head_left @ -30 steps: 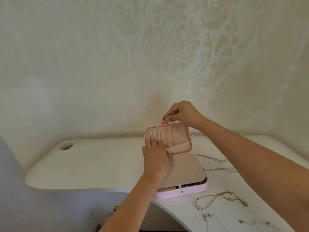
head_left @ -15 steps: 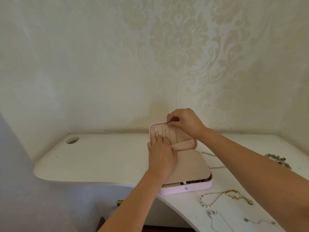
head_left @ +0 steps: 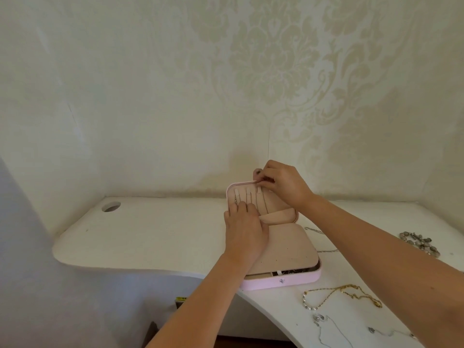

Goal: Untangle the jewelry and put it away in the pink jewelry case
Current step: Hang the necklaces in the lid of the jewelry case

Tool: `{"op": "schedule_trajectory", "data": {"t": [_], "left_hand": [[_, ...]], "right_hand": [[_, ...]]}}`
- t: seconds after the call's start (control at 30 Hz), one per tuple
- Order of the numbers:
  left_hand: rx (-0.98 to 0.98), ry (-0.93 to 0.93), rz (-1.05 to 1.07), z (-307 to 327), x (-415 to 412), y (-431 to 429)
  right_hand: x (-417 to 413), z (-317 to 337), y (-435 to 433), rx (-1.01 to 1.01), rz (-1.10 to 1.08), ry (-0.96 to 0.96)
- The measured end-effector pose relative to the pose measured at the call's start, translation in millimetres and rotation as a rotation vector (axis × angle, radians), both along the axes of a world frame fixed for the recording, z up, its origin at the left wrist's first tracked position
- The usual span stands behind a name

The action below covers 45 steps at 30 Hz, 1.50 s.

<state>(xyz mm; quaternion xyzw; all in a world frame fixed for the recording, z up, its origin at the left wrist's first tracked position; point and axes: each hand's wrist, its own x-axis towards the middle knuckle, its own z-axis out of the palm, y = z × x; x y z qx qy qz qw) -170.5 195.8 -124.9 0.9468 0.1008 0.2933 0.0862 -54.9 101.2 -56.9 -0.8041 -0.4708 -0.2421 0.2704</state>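
The pink jewelry case [head_left: 288, 282] lies open on the white desk, its lid standing upright. Thin chains [head_left: 265, 205] hang from the hooks inside the lid above a small beige pocket [head_left: 278, 217]. My left hand [head_left: 244, 229] lies flat against the lower left of the lid, fingers pressing on the chains. My right hand [head_left: 283, 182] pinches at the lid's top edge near the right hook, close to the snap tab [head_left: 257, 172]; what it pinches is too small to tell. A beige flap [head_left: 286, 249] covers the case's base.
Loose jewelry lies on the desk [head_left: 150, 232] right of the case: a gold chain with pearls [head_left: 339, 296], silver pendants [head_left: 324, 321], a chunky silver piece [head_left: 419, 243], thin silver chains [head_left: 326, 251]. A cable hole [head_left: 111, 206] is at the far left. The desk's front edge curves inward.
My right hand has dropped from the snap tab to the lid's top edge by the right hook. The left hand stays pressed on the lid. The view has shifted left and down.
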Motion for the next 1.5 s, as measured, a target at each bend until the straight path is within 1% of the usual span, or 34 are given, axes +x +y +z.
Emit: {"op": "schedule_trajectory", "data": {"t": [0.2,0.27,0.33,0.37,0.47,0.53,0.6,0.7,0.8,0.87,0.93,1.07,1.1,1.17,1.23,1.33,1.43,1.5], "left_hand": [[0.004,0.013,-0.021,2.4,-0.5,0.5],[0.007,0.025,-0.025,3.2,-0.9,1.0],[0.000,0.037,-0.027,4.9,-2.7,-0.1],[-0.008,0.027,-0.030,4.2,-2.1,-0.4],[-0.022,0.006,-0.031,2.9,-1.5,0.9],[-0.044,0.001,-0.032,2.2,-1.1,1.8],[-0.051,-0.009,-0.040,1.4,-1.4,1.9],[-0.066,0.021,-0.044,1.0,-0.4,3.2],[-0.130,0.000,-0.093,0.2,-1.5,5.6],[-0.183,0.004,-0.123,0.3,-3.3,5.3],[-0.204,0.030,-0.128,1.6,-4.9,5.1],[-0.218,0.073,-0.130,3.9,-6.4,4.0],[-0.219,0.085,-0.129,3.7,-7.1,3.8],[-0.212,0.096,-0.126,3.9,-9.5,3.5],[-0.202,0.097,-0.119,4.6,-12.3,2.8],[-0.200,0.084,-0.111,5.9,-14.8,1.9],[-0.199,0.059,-0.115,5.7,-14.7,1.2],[-0.200,0.050,-0.113,5.5,-14.5,1.4]], "right_hand": [[-2.9,-14.1,1.1,-0.074,-0.009,-0.140],[-4.6,-14.9,1.5,-0.115,-0.027,-0.117],[-8.5,-9.6,-1.6,-0.154,-0.052,-0.040],[-11.2,-5.9,-4.8,-0.144,-0.052,0.010],[-22.7,15.1,-21.8,-0.034,-0.025,0.209],[-27.9,31.8,-41.4,-0.039,-0.033,0.352],[-26.6,44.6,-67.5,-0.126,-0.084,0.456],[-14.2,48.8,-111.3,-0.329,-0.245,0.574],[0.5,35.9,-154.1,-0.556,-0.439,0.668],[4.5,22.3,-179.4,-0.611,-0.530,0.724],[6.5,7.6,-200.1,-0.566,-0.598,0.744],[7.9,-13.1,-222.4,-0.335,-0.672,0.834],[8.0,-14.7,-224.9,-0.306,-0.673,0.854],[7.1,-14.1,-226.5,-0.326,-0.658,0.888],[8.5,-15.6,-225.0,-0.354,-0.671,0.897],[13.6,-23.9,-219.4,-0.389,-0.682,0.822],[11.8,-28.0,-211.4,-0.512,-0.695,0.754],[8.9,-26.4,-207.9,-0.528,-0.676,0.743]]}}
